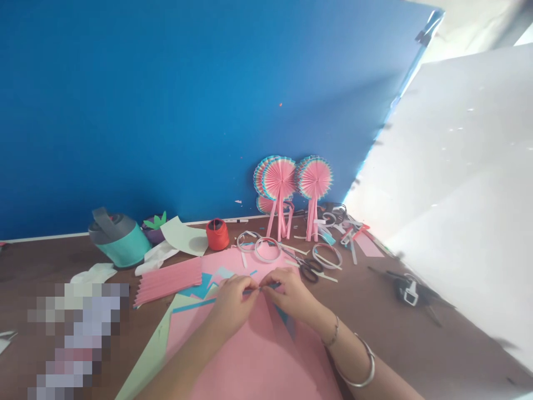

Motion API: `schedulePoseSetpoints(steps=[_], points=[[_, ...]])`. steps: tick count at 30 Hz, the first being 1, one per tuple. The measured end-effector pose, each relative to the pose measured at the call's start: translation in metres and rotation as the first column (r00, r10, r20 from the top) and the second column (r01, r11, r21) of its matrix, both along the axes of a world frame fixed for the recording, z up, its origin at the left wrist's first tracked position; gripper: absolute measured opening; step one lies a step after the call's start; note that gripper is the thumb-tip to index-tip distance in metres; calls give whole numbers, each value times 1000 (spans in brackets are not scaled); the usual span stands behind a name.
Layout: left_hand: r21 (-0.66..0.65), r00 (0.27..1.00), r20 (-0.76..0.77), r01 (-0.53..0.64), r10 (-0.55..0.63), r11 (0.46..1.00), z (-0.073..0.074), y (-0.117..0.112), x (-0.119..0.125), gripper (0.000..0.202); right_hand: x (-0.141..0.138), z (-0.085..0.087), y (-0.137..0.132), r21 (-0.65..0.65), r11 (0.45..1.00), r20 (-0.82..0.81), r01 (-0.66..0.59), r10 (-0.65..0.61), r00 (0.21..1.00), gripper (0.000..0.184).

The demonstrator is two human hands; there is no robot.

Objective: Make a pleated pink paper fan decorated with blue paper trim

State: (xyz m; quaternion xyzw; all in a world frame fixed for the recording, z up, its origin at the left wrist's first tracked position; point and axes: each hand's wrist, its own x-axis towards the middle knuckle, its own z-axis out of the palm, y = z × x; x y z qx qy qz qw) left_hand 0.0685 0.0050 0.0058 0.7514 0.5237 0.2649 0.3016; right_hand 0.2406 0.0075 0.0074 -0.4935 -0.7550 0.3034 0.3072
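Note:
A large pink paper sheet (258,355) with a blue strip along its far edge lies in front of me. My left hand (233,300) is closed in a pinch at the middle of that far edge. Right beside it, fingertips nearly touching, my right hand (287,289) pinches the same edge. The exact spot between the fingers is small and partly hidden. Under the sheet, a pale green sheet (144,355) shows at the left. Beyond my hands, a pleated pink paper stack (169,280) lies to the left and black-handled scissors (310,269) to the right.
Pink pleated paper fans (280,178) lean on the blue wall (166,111). Tape rolls (267,250), a red pot (217,234), a teal container (120,244) and paper scraps line the back. A glue gun (410,291) lies right on the brown table (366,344).

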Motion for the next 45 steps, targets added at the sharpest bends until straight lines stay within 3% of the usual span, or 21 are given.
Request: schedulePoseSetpoints(steps=[6, 15, 25, 28, 31, 34, 37, 39, 41, 43, 45], points=[[85, 1000, -2, 7, -7, 996, -6, -1, 1, 16, 0, 1, -2, 15, 1000, 66, 3, -4, 998, 17], [247, 998, -61, -18, 34, 969, -5, -6, 3, 17, -6, 6, -3, -61, 997, -129, 53, -60, 990, 15], [326, 996, -71, -33, 60, 945, -5, -6, 1, 19, -10, -18, 4, -309, 943, -344, 121, -229, 910, 21], [298, 998, -39, -43, 57, 954, -8, -5, 0, 20, 4, -18, 16, -267, 928, -337, 262, -344, 876, 24], [261, 999, 11, -35, 34, 965, -13, -4, 1, 21, 30, -13, 35, -118, 900, -253, 420, -437, 863, 30], [233, 998, 61, -16, 2, 972, -17, -6, 4, 22, 55, -4, 51, -11, 843, -25, 538, -538, 843, 34], [200, 996, 94, -19, 0, 980, -20, -10, 6, 24, 67, 7, 61, 300, 736, 275, 607, -676, 683, 40], [197, 996, 92, -8, -10, 980, -20, -13, 7, 25, 66, 14, 65, 479, 697, 388, 534, -714, 583, 39], [222, 997, 63, 28, -43, 975, -19, -15, 7, 24, 61, 18, 71, 478, 759, 502, 442, -649, 572, 31], [258, 997, 14, 76, -82, 963, -17, -15, 7, 23, 54, 17, 77, 360, 847, 606, 392, -532, 592, 27], [288, 993, -41, 118, -111, 950, -15, -16, 7, 22, 50, 12, 85, 259, 885, 657, 386, -454, 602, 27]])
